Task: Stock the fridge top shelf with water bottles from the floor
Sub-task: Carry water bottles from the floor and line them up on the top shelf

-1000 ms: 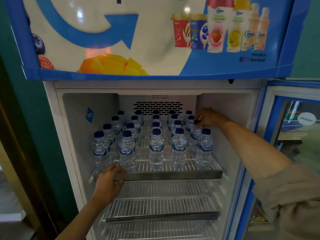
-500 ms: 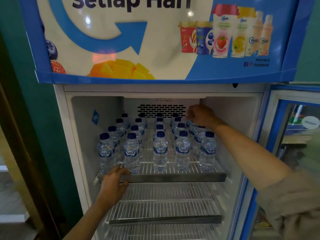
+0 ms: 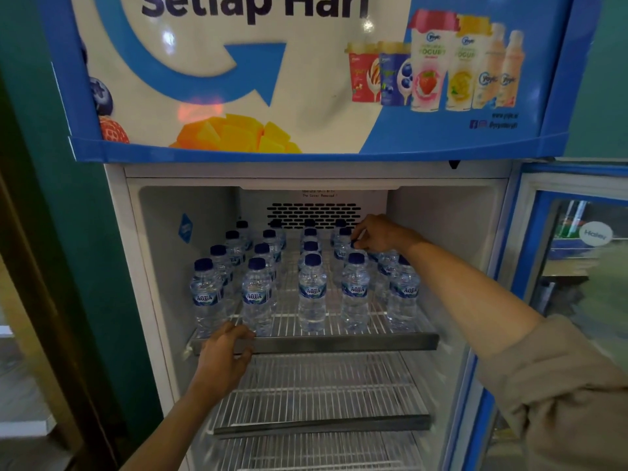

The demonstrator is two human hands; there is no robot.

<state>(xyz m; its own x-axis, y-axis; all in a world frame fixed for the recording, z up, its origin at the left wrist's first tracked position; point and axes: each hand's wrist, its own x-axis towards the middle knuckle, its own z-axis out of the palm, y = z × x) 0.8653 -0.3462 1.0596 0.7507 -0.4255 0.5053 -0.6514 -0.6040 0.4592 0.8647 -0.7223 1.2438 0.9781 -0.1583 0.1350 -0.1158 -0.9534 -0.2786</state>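
Right hand reaches deep over the top shelf, fingers pinching the blue cap of an upright Aqua bottle in the fourth column, directly beneath it. Left hand curls round the shelf's front rail, nearer the front-row bottles.

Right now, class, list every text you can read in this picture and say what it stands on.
"Setiap Hari": fridge header panel, top cropped.
"AQUA": labels of the front water bottles.
"YOGURT": pictured cup on the header.
"Haier": round sticker on the neighbouring fridge door.
Web address on the header and notice above the vent: too blurred.
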